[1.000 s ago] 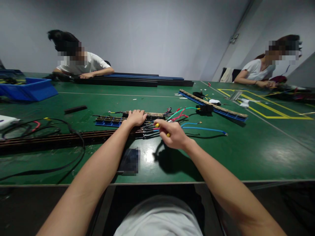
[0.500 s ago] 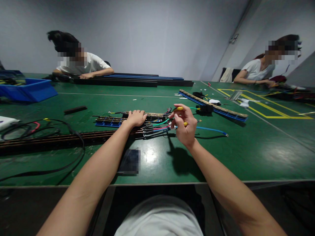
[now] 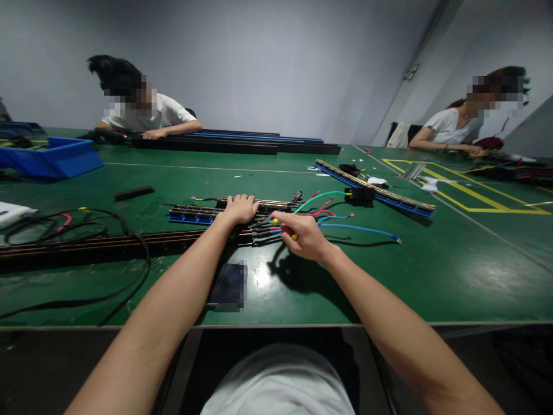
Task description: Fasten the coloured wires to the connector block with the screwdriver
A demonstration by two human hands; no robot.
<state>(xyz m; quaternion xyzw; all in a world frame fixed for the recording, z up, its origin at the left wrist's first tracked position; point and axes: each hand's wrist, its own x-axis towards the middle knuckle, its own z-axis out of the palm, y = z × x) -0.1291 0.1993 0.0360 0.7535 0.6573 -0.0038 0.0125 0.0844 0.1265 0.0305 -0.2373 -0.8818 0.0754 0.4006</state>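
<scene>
My left hand (image 3: 240, 208) lies palm down on the end of a long dark rail (image 3: 108, 245) with copper strips, fingers curled over a short blue-and-black rail piece (image 3: 194, 213). My right hand (image 3: 302, 235) is closed around a small yellow-tipped tool (image 3: 275, 221) and rests at the rail's end, where coloured wires (image 3: 328, 210) in green, red and blue fan out to the right.
A dark flat device (image 3: 228, 285) lies near the table's front edge (image 3: 389, 321). Black cable loops (image 3: 86, 230) sit at left, a blue bin (image 3: 52, 157) far left. Another rail (image 3: 375, 187) lies at right. Two people work at the far side and far right.
My right hand, lifted half a second ago with the wires pulled up, has dropped back down and left to the rail's end. My left hand stayed put.
</scene>
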